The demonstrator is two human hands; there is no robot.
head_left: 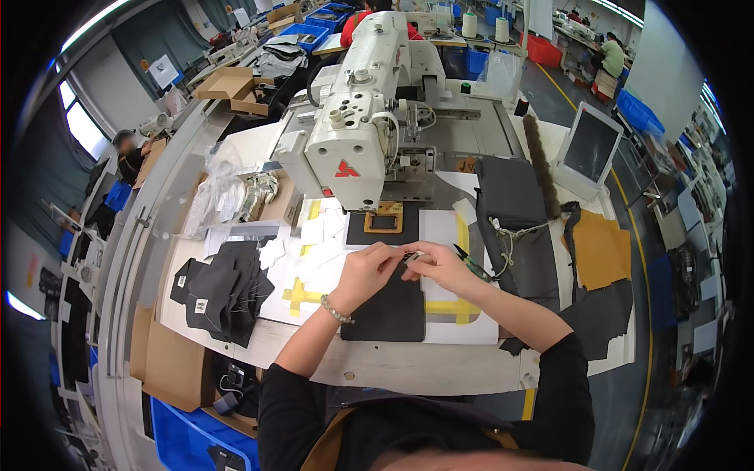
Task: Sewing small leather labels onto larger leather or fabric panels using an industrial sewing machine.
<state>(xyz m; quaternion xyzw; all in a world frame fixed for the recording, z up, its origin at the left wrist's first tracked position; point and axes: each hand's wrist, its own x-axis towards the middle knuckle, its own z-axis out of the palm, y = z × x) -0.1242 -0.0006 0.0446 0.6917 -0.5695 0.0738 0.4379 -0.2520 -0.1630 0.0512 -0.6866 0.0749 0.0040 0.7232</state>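
My left hand (366, 272), with a beaded bracelet at its wrist, and my right hand (441, 267) meet over a black fabric panel (385, 310). Their fingertips are pinched together around something small and dark, too hidden to name. Just beyond them, a yellow-brown rectangular frame (383, 218) lies on dark fabric under the white industrial sewing machine (345, 149). Green-handled thread snips (471, 265) lie beside my right hand. Small white pieces (320, 255) are spread to the left of my left hand, over a white sheet marked with yellow tape (305, 298).
Stacked dark fabric pieces (228, 290) lie at the left. Folded black fabric (510, 192) and mustard cloth (601, 250) are at the right, near a screen (591, 145). An open carton (177, 357) and blue bin (188, 439) stand below the table's left edge. Other people sit farther off.
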